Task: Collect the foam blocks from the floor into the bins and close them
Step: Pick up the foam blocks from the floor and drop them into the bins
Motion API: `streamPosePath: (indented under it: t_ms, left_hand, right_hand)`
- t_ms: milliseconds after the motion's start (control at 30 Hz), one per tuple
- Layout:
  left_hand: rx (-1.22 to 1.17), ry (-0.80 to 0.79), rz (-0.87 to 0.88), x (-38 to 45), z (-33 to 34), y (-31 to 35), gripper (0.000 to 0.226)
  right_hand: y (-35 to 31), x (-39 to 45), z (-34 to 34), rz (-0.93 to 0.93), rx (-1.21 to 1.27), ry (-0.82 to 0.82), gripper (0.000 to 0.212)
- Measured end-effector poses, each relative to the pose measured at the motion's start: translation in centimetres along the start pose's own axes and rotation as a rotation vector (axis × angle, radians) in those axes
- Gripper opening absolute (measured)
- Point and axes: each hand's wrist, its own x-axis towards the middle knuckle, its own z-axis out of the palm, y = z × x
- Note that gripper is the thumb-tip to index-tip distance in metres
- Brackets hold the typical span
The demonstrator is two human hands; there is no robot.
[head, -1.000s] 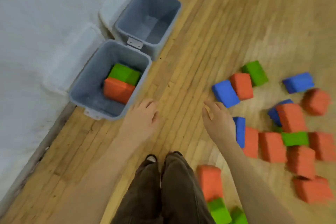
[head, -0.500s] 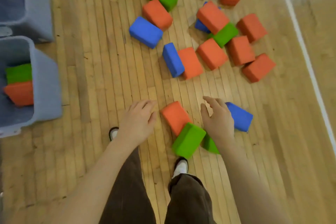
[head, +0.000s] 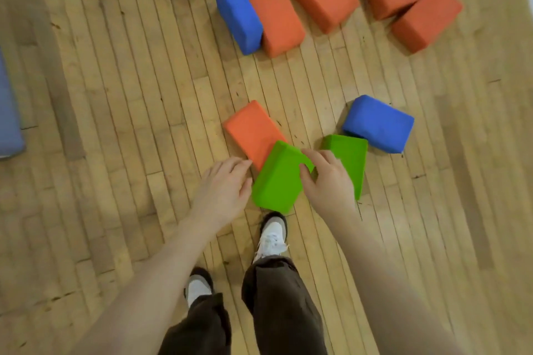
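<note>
The near green block [head: 278, 179] sits between my hands, leaning on the orange block [head: 252, 130] at its eleven o'clock. My right hand [head: 326, 181] has thumb and fingers curled over the green block's upper right edge, gripping it. My left hand [head: 223, 186] lies at the block's nine o'clock, fingers loose and nearly straight, its fingertips just beside the block's left edge, holding nothing. A second green block [head: 350, 158] lies partly under my right hand, and a blue block [head: 377, 124] touches it at one o'clock. All are soft-cornered, matte foam bricks on a scuffed wooden plank floor [head: 115, 95]. Both forearms reach forward and down.
</note>
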Motion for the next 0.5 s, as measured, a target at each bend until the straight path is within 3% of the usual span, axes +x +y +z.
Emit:
streamPosePath:
  t_ms: [267,500]
  left_hand:
    - [0.159,-0.039,0.099,7.9,17.7,-5.9,0.058]
    - [0.283,0.008,0.128,13.0,29.4,-11.5,0.074]
  right_hand:
    - [14.1,0.9,15.9,0.220,-0.178,-0.102,0.054]
    - [20.5,2.7,26.0,0.301,-0.264,-0.065,0.074]
